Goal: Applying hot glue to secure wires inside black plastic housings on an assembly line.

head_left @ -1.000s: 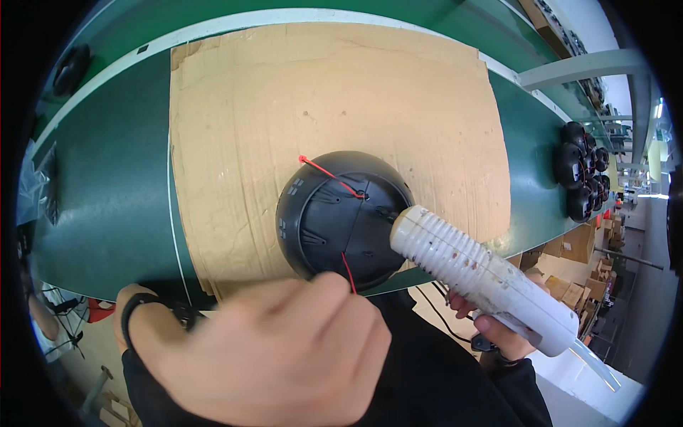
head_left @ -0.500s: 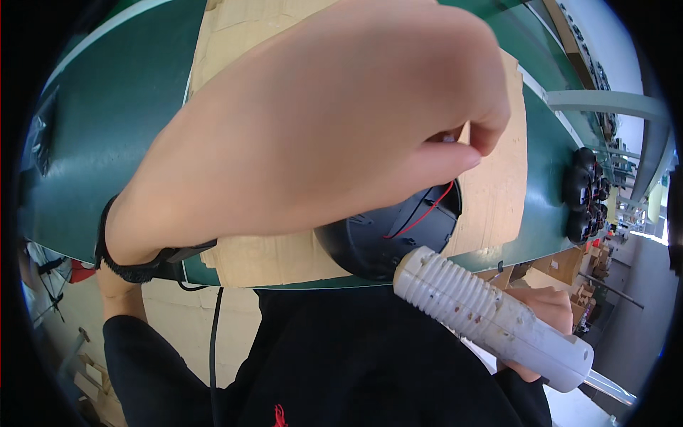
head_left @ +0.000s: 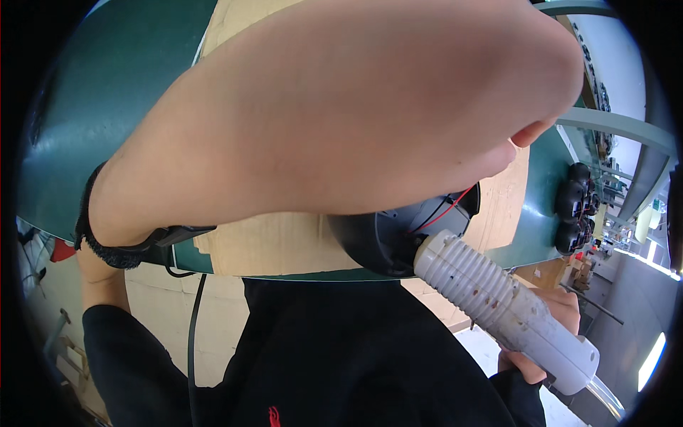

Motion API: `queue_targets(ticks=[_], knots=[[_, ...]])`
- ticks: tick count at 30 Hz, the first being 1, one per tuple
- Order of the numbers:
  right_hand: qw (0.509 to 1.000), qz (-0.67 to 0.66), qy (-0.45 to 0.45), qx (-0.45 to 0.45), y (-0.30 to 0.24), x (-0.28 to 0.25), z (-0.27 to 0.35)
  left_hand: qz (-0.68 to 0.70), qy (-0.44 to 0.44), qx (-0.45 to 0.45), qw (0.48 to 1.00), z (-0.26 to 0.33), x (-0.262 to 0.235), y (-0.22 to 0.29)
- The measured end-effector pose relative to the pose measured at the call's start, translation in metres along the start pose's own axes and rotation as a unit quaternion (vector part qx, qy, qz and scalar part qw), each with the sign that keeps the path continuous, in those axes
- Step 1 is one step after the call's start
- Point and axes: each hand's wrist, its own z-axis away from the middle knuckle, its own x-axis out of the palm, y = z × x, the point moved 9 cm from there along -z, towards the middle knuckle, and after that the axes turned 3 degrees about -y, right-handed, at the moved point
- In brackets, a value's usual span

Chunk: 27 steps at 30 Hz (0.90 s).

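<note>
My left hand [head_left: 519,85] reaches across from the left, its forearm covering much of the work. Its fingers are curled in, thumb against finger, and what they hold is hidden. Just below them lies a round black plastic shell [head_left: 370,242], partly covered by the arm. A red wire [head_left: 452,206] and a black one run out of the shell up toward my left hand. At lower right, my right hand [head_left: 558,309] is closed around a white hot glue gun [head_left: 498,302] with a ribbed barrel and a clear stick [head_left: 605,395] at its rear. The gun's front end is at the shell's near rim.
A cardboard sheet [head_left: 277,249] covers part of the green table [head_left: 107,107]. Several black round parts [head_left: 575,206] stand at the table's right edge, below a grey bar [head_left: 619,122]. A black cable [head_left: 196,334] hangs off the near edge at left.
My left hand has moved right and now hides more of its fingers. The shell and the glue gun have shifted slightly right in the picture; the gun's front remains at the shell's rim.
</note>
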Motion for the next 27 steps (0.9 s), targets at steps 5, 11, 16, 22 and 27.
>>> queue_targets(ticks=[5, 11, 16, 22, 27], knots=[[1.0, 0.011, -0.006, -0.003, -0.003, 0.0, 0.001, 0.007, -0.018, 0.004, 1.0, -0.001, -0.004, -0.007], [1.0, 0.023, -0.006, 0.0, -0.001, 0.0, 0.002, 0.016, -0.046, 0.017, 0.999, -0.002, -0.007, -0.018], [0.999, 0.032, -0.005, 0.003, -0.001, -0.002, 0.004, 0.022, -0.071, 0.029, 0.997, 0.001, -0.009, -0.029], [0.999, 0.036, -0.009, -0.001, -0.002, -0.003, 0.006, 0.024, -0.101, 0.032, 0.994, 0.107, -0.034, -0.075], [0.998, 0.054, 0.003, 0.024, 0.001, -0.007, 0.007, 0.019, -0.126, 0.044, 0.991, 0.057, -0.01, -0.011]])
